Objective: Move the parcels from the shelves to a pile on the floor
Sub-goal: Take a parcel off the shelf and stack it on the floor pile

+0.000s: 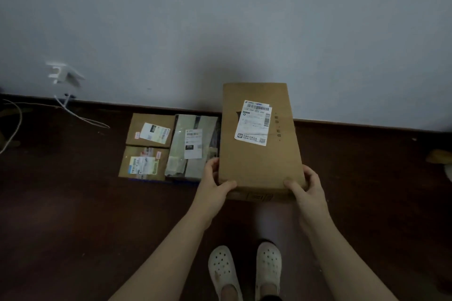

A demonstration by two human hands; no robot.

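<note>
I hold a long brown cardboard parcel [259, 154] with a white shipping label, flat side up, above the dark floor near the wall. My left hand [215, 183] grips its near left corner and my right hand [305, 186] grips its near right corner, thumbs on top. To its left, three parcels lie side by side on the floor: a small brown box [150, 131] by the wall, another small taped box [144, 162] in front of it, and a longer tape-wrapped parcel [193, 146] beside my left hand. No shelves are in view.
The grey wall [220, 32] and dark skirting run behind the parcels. White cables [80, 117] trail from a wall socket [63, 74] at the left. My feet in white clogs [244, 271] stand on the dark wooden floor [73, 215] below the parcel.
</note>
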